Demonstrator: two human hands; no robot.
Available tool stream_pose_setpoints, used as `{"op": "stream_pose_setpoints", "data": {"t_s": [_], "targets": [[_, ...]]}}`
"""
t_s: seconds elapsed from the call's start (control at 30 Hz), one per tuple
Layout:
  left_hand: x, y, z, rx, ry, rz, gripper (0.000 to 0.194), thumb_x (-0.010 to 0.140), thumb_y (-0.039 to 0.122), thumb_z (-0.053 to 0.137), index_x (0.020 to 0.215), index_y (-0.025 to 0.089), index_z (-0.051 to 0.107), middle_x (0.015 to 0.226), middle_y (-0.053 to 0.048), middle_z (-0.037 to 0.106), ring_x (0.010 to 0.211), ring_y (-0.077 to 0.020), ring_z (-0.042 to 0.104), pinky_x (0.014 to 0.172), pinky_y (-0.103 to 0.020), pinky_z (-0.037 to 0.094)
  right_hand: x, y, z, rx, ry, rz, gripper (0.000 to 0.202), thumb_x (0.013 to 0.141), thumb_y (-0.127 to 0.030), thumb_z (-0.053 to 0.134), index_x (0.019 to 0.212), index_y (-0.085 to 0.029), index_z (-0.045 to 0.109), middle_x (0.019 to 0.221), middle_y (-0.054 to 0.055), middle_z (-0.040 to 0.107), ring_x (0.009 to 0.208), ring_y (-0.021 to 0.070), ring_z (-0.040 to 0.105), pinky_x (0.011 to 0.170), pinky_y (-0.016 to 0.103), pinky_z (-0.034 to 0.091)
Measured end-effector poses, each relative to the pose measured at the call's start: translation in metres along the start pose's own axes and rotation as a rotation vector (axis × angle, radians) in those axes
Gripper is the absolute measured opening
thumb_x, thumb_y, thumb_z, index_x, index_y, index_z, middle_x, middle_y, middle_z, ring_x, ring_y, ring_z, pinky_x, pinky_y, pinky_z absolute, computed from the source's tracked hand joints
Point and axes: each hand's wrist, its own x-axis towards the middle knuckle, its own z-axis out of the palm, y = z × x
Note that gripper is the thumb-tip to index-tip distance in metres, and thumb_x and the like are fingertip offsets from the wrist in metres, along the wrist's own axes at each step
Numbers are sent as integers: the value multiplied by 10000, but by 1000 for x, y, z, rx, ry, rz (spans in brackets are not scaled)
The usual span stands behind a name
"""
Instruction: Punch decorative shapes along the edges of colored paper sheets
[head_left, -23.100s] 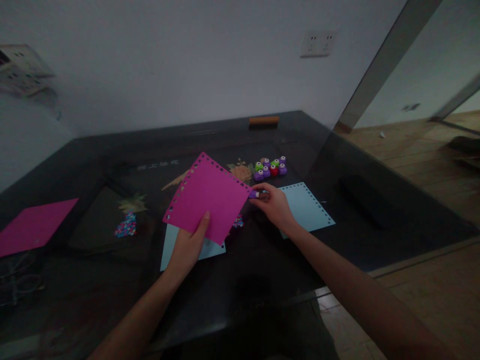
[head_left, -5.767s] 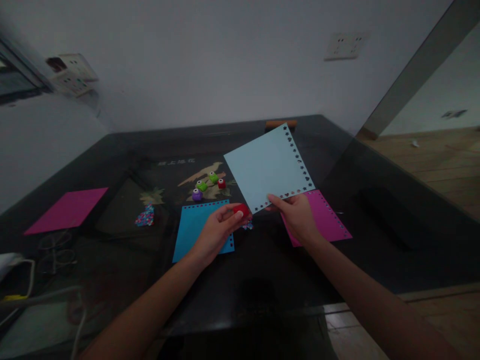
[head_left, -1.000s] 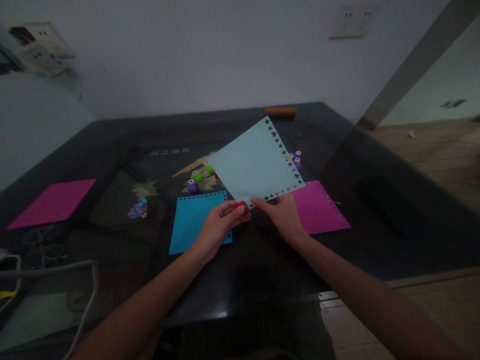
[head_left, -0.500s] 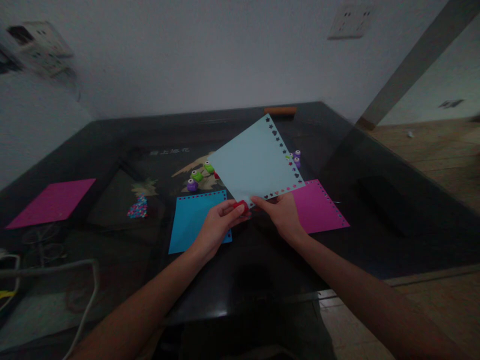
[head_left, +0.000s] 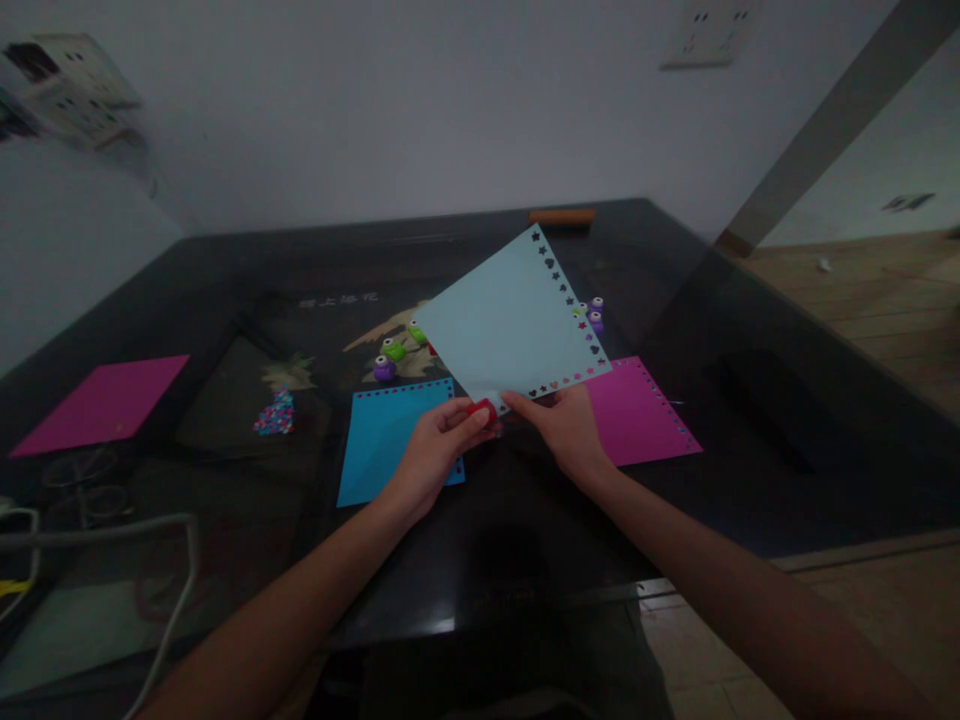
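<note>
Left hand (head_left: 433, 450) clamps small red plastic punch (head_left: 487, 407) at near corner of pale-blue square paper sheet (head_left: 510, 320) | right hand (head_left: 574, 430) pinches sheet's hole-lined edge, just right of punch | sheet slants up and away from both grips, left hand nearer that corner

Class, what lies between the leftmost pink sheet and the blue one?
A small heap of colourful bits, on the dark table, in the head view.

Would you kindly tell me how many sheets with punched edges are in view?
3: the pale sheet in the right hand, the blue sheet partly behind the left hand, and the pink sheet beside the right hand. More could be hidden.
</note>
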Motion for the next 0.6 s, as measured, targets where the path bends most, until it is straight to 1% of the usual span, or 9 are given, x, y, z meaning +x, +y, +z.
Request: {"op": "stream_pose_setpoints", "data": {"t_s": [0.2,0.37,0.5,0.6], "targets": [[-1,1,1,0,10,13,181,737,268,726,870,150,689,865,-37,713,790,-148,654,818,-286,504,-1,-4,-1,-8,6,-7,205,639,-353,724,722,-175,668,758,75,719,664,217,655,613,356,539],[-1,0,2,-9,14,21,177,728,263,735,855,150,686,841,-27,712,763,-136,652,801,-273,506,-2,-7,0,-31,-2,3,183,648,-349,712,642,-178,646,711,72,714,640,220,656,586,351,535],[0,0,2,-5,10,33,203,723,275,739,868,145,682,856,-32,714,768,-143,652,812,-284,499,-1,-5,1,-6,-1,-13,202,640,-342,720,725,-167,667,770,78,723,680,228,666,612,359,538],[0,-1,1,1,5,42,208,727,282,735,874,145,682,864,-37,714,775,-148,652,819,-291,494,-1,-4,1,14,-4,-15,206,635,-339,726,731,-166,668,776,78,724,690,231,669,621,362,543]]}}
